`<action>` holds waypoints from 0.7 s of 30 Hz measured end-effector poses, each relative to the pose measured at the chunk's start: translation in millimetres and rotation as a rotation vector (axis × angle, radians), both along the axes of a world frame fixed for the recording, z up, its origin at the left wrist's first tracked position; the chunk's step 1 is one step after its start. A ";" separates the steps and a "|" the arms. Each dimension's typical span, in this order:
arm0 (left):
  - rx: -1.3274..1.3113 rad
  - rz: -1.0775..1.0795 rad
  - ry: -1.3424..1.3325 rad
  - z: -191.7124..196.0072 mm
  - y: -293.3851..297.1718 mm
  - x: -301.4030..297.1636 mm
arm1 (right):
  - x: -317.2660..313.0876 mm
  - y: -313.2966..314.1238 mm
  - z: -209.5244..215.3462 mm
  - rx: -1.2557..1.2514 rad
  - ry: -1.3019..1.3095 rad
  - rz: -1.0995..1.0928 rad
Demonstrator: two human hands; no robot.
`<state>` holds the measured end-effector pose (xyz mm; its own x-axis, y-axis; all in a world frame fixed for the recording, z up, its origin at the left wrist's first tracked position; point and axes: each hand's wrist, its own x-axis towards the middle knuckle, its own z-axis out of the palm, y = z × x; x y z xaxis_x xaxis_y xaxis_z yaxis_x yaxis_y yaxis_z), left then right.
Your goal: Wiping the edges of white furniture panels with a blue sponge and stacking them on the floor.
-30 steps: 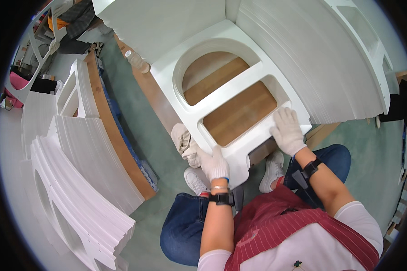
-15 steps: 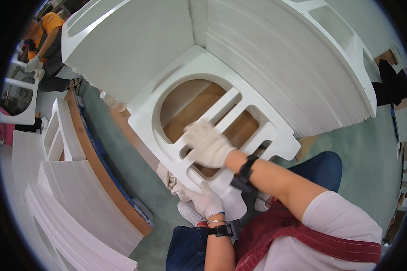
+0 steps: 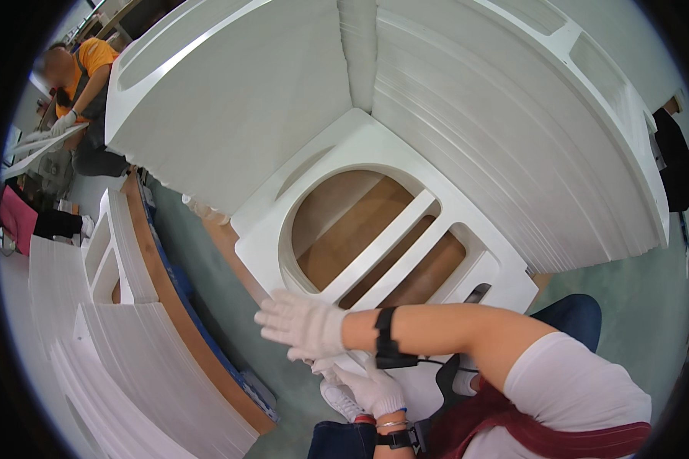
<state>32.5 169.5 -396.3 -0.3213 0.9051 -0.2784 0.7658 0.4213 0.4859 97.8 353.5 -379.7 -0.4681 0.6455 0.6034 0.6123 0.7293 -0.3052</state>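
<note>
A white panel (image 3: 360, 141) lies in front of me, with a large round cut-out and several long slots showing brown board beneath. My right hand (image 3: 302, 325), in a white glove, reaches left across the panel's near left edge. Its palm is flat, its fingers are spread and nothing shows in them. Below it, near the same edge, is my left hand (image 3: 375, 390), also gloved, thumb raised and fingers bent. The right hand partly covers those fingers, so what they hold is hidden. Both wrists carry black straps.
Tall stacks of white panels stand behind at the left (image 3: 230, 99) and right (image 3: 497, 145). Another stack (image 3: 161, 359) sits at the lower left beside a brown board (image 3: 180, 321). A co-worker in orange (image 3: 96, 57) handles a white piece at the far left.
My right hand has moved left and nearer, off the slots to the panel's near left edge. White cloth seen by my left hand is now hidden. The view has shifted a little.
</note>
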 end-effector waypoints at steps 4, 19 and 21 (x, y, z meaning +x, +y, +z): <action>-0.024 0.032 -0.088 35.3 10.2 10.4 | -6.7 47.2 13.6 -0.232 -0.296 -0.093; 0.048 -0.030 -0.079 5.5 2.8 -5.0 | 273.9 -21.6 10.1 -0.442 -0.365 -0.734; 0.002 -0.016 -0.112 12.1 2.5 1.5 | 277.1 -94.9 12.2 -0.396 -0.343 -0.789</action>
<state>34.0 172.0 -384.2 -0.2739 0.9106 -0.3094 0.7134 0.4081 0.5697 375.0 258.6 -367.5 0.0800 0.9798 0.1831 0.9868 -0.0519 -0.1534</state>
